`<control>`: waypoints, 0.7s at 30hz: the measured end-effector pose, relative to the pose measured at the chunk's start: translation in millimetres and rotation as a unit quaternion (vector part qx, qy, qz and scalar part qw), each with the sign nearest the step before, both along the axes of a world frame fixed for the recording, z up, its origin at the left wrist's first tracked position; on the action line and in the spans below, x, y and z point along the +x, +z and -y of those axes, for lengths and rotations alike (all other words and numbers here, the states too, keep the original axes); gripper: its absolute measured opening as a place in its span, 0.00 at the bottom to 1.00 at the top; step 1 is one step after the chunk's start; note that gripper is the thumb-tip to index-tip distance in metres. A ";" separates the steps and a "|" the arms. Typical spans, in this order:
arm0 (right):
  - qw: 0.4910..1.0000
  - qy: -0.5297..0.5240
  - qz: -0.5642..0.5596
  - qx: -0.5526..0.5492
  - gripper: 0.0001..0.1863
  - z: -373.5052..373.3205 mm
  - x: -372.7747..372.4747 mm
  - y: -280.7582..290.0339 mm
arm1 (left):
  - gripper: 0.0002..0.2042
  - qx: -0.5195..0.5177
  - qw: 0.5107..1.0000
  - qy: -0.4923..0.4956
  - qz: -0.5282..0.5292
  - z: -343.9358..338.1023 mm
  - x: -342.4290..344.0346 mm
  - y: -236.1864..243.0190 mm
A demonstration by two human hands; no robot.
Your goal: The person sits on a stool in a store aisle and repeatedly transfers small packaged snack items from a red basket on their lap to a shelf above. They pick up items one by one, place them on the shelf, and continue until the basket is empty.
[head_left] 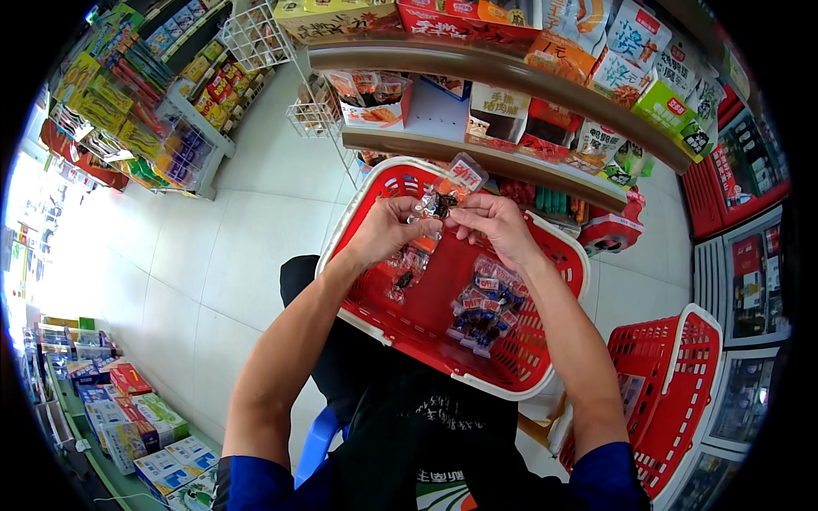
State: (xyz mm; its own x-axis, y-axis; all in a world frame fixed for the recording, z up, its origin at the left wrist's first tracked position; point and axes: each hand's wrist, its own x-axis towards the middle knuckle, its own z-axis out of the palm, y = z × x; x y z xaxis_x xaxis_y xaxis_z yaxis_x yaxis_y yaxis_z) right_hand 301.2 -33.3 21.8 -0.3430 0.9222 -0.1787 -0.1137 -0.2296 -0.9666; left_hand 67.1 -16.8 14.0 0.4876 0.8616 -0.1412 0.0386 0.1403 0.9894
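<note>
Above a red plastic basket (423, 307) with a white rim, my left hand (388, 228) and my right hand (497, 228) meet at a small clear snack packet (440, 203) with dark contents. Fingers and thumb of both hands pinch it from either side. An orange-and-white label (465, 174) on clear wrapping sticks up just beyond the fingertips; whether it belongs to the same packet I cannot tell. Below my left hand, several orange-and-clear packets (407, 271) lie in the basket, partly hidden by the hand. A pile of blue-and-red packets (484, 308) rests on the basket's right side.
Just past the basket stands a shelf with brown edges (477, 153), holding snack boxes and bags. A second red basket (645, 383) is at the right, near glass-fronted coolers (754, 307). A white wire rack (260, 38) stands far left of the shelf, and boxed goods (141, 417) sit lower left.
</note>
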 end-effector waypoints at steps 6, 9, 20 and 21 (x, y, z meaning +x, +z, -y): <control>0.998 -0.042 -0.019 0.032 0.09 -3.4 -18.9 6.9 | 0.08 -0.013 0.998 0.054 0.026 8.1 -8.4 2.8; 0.999 -0.023 -0.012 0.026 0.11 -11.3 -24.4 10.0 | 0.08 0.027 0.997 0.060 -0.027 6.0 -12.4 3.4; 0.947 -0.095 0.114 0.284 0.13 -99.2 -77.0 66.3 | 0.20 0.430 0.840 0.272 -0.188 -60.4 -40.3 23.8; 0.942 -0.091 0.117 0.302 0.13 -106.3 -81.4 71.8 | 0.21 0.504 0.780 0.266 -0.258 -65.3 -43.1 23.7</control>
